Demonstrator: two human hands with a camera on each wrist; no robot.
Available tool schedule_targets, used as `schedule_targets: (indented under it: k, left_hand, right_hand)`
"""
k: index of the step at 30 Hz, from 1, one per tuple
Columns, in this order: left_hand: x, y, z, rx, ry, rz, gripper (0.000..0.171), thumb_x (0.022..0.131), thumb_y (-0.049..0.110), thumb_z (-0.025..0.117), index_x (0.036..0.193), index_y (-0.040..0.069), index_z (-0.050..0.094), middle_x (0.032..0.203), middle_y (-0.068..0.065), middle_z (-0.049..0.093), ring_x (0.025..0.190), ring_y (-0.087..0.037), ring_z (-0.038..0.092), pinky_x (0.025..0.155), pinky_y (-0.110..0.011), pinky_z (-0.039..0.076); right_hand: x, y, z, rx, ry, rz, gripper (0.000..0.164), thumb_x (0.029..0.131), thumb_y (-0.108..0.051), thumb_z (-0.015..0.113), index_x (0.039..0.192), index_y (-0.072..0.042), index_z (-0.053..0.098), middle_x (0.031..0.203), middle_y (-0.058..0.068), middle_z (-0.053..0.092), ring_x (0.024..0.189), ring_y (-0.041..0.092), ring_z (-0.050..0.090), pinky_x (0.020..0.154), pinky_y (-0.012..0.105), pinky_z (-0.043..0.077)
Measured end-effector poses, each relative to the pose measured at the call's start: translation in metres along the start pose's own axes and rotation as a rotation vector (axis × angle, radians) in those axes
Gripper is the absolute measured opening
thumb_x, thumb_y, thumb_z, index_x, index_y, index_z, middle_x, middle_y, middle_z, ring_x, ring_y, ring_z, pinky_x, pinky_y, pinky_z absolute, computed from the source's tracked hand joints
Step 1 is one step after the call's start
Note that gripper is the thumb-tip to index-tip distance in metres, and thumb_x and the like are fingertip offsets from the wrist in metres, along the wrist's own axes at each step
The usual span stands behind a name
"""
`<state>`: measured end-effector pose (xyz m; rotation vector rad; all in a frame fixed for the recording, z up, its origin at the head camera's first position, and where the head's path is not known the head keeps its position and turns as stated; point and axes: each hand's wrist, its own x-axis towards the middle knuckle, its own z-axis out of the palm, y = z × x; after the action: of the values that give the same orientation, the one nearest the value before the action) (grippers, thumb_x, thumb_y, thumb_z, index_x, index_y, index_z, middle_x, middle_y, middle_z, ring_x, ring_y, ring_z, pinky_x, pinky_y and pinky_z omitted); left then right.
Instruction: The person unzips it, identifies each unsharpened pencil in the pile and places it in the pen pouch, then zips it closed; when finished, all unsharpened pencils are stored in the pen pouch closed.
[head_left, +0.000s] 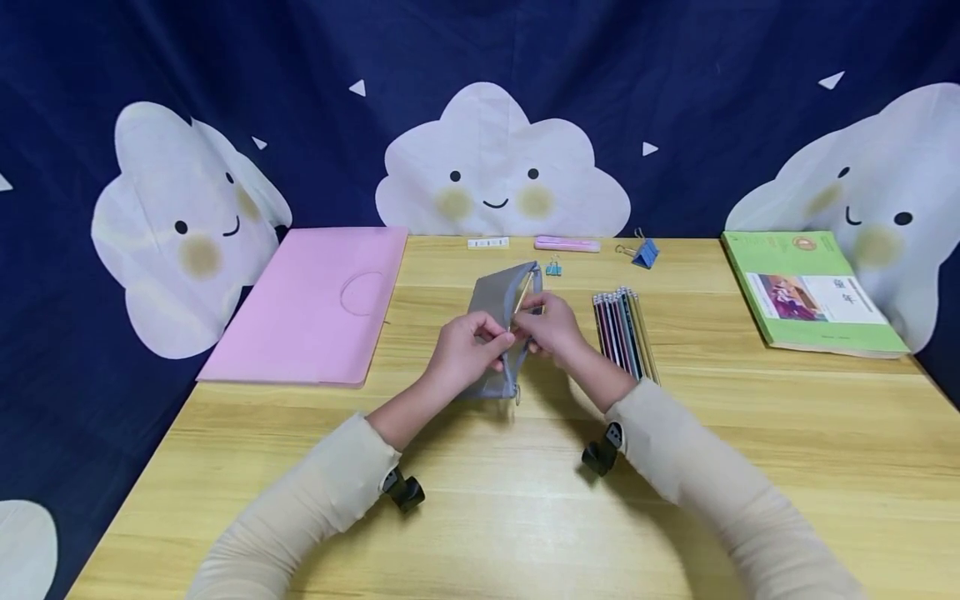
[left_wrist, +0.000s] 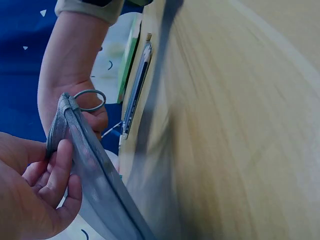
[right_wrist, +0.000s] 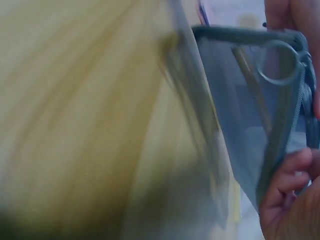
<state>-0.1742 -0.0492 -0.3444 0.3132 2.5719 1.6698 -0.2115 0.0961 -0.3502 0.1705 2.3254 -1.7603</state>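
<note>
I hold my bag (head_left: 486,298) over the table (head_left: 525,508).
My left hand (head_left: 467,350) pinches one edge, my right hand (head_left: 552,327) the other, maybe to keep it wide around the gold pencil (right_wrist: 253,87).

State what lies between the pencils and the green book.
Only bare tabletop lies between the pencils and the green book in the head view; the blue binder clip sits farther back.

Your grey, mesh-like zip pouch (head_left: 489,293) looks sheer and carries a smooth, round metal-looking ring (left_wrist: 90,91). Your yellowish wood-grain tabletop (head_left: 510,517) has a soft sheen; the dark blue cloth backdrop (head_left: 322,50) looks matt.
</note>
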Motion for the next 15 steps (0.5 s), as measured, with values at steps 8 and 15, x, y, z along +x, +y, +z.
schedule_targets:
  k: [8, 15]
  left_hand:
    - [0.001, -0.007, -0.001, -0.081, 0.023, 0.0, 0.011, 0.078, 0.015, 0.064, 0.076, 0.006, 0.058, 0.068, -0.005, 0.058, 0.048, -0.016, 0.058, 0.041, -0.023, 0.042]
    - [0.001, -0.008, -0.006, -0.134, 0.051, -0.03, 0.011, 0.077, 0.014, 0.064, 0.076, 0.005, 0.058, 0.07, -0.007, 0.058, 0.047, -0.018, 0.058, 0.045, -0.026, 0.046]
  right_hand:
    - [-0.007, 0.0, -0.026, 0.054, -0.189, -0.091, 0.046, 0.083, -0.019, 0.058, 0.124, -0.007, 0.043, 0.084, 0.018, 0.062, 0.041, 0.013, 0.049, 0.037, 0.021, 0.039]
    - [-0.009, 0.019, -0.091, -0.18, 0.067, -0.258, 0.05, 0.081, -0.034, 0.057, 0.121, -0.005, 0.047, 0.078, 0.021, 0.062, 0.043, 0.021, 0.053, 0.038, 0.03, 0.044]
